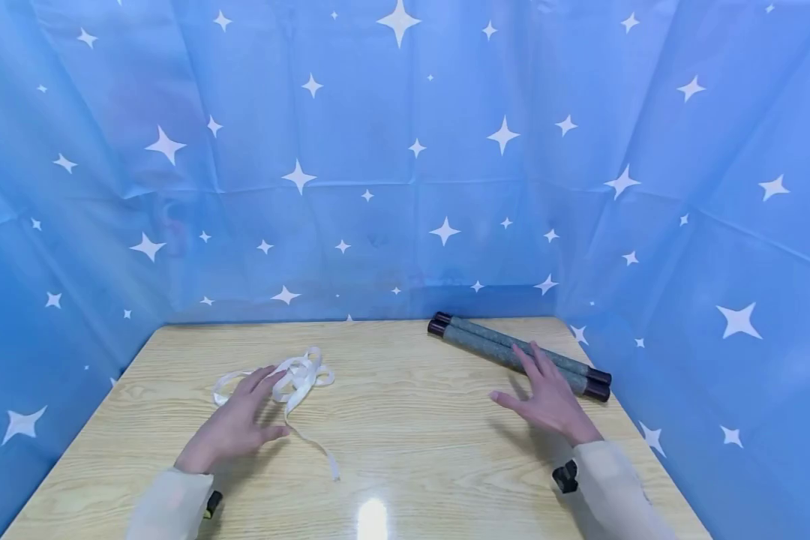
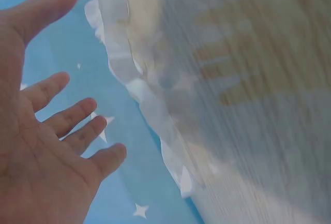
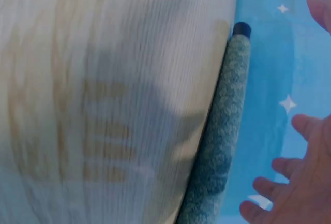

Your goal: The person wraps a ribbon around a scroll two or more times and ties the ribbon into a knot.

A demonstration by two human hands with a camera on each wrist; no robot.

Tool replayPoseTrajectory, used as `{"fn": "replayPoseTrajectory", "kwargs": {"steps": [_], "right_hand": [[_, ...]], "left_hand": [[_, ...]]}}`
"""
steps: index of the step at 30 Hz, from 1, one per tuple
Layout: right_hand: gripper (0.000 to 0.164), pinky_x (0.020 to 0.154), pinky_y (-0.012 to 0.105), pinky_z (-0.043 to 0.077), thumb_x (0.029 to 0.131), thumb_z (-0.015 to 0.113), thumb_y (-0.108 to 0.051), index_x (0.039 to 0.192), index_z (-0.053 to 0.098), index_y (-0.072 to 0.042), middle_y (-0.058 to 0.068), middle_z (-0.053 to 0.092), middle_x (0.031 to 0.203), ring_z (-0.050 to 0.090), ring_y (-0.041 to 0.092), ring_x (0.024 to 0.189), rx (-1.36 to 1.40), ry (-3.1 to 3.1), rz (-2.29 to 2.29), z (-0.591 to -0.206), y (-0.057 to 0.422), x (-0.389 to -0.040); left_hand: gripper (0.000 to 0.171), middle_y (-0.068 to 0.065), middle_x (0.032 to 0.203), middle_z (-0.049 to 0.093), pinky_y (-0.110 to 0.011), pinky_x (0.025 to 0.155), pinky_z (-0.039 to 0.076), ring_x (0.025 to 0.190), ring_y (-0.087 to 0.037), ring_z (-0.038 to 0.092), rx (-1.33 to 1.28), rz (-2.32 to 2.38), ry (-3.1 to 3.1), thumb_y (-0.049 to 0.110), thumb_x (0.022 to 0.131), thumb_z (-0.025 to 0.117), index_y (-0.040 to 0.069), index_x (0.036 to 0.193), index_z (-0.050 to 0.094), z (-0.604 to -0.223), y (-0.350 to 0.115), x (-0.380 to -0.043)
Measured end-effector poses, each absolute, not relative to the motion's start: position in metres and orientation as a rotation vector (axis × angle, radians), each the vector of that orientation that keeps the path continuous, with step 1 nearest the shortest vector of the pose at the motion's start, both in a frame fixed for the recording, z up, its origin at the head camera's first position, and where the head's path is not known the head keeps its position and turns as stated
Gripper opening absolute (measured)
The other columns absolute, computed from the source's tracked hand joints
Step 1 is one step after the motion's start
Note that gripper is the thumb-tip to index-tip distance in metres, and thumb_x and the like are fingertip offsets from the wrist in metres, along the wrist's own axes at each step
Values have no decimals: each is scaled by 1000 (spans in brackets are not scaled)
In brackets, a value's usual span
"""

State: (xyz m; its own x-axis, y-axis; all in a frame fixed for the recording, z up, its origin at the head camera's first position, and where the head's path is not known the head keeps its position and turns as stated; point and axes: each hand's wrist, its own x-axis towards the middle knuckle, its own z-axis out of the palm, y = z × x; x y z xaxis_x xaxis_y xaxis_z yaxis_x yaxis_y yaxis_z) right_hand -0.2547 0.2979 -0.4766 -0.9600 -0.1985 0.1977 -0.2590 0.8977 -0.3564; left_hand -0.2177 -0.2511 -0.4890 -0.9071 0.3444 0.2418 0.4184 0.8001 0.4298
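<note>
A white ribbon (image 1: 304,375) lies in loose loops on the left half of the table, one tail trailing toward the front; the left wrist view shows the ribbon (image 2: 121,61) edge-on. Over its left part hovers my left hand (image 1: 238,424), fingers spread, holding nothing. On the right, two scrolls (image 1: 499,349) with green patterned backing and dark end knobs lie side by side, slanting toward the right edge. My right hand (image 1: 547,397) is just in front of them with fingers spread, its fingertips overlapping the nearer scroll in the head view. One scroll (image 3: 222,115) shows in the right wrist view.
The pale wood-grain table (image 1: 405,420) reflects a bright light near its front. A blue curtain (image 1: 378,150) with white stars hangs behind the table and along both sides. Dark devices sit at both wrists, below light sleeves (image 1: 610,480).
</note>
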Motion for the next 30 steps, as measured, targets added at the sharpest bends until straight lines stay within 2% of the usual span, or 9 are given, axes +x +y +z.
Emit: {"fn": "replayPoseTrajectory", "kwargs": {"steps": [6,16,21,26,30], "right_hand": [[103,99,75,21,82,57,-74,161,22,-16,16,6,164,13,51,142,377,-2918,611,-480,286,-251],[103,99,73,25,81,56,-75,160,24,-16,17,9,163,15,48,143,424,-2908,667,-484,269,-247],[103,99,73,26,82,56,-76,160,24,-18,13,6,165,16,48,142,438,-2913,695,-486,264,-244],[101,98,73,27,82,55,-75,160,23,-18,12,7,164,16,47,143,448,-2904,712,-488,261,-243],[101,98,73,27,83,55,-75,160,23,-20,15,9,164,16,47,143,448,-2909,725,-488,260,-242]], "left_hand": [[86,-18,154,34,-55,100,40,138,-40,33,-688,-676,-2814,27,73,85,6,148,46,-492,-237,-217],[51,-20,135,54,-49,102,41,129,-38,46,-871,-641,-2794,8,74,78,-2,123,66,-493,-221,-214],[34,-9,122,62,-43,96,47,116,-28,57,-899,-640,-2828,9,79,76,3,112,71,-494,-215,-213],[11,-3,112,66,-37,86,52,102,-20,62,-923,-607,-2814,11,82,76,13,93,76,-494,-212,-214],[8,-1,107,68,-37,84,52,98,-19,63,-917,-599,-2797,10,81,78,18,81,75,-495,-209,-214]]}}
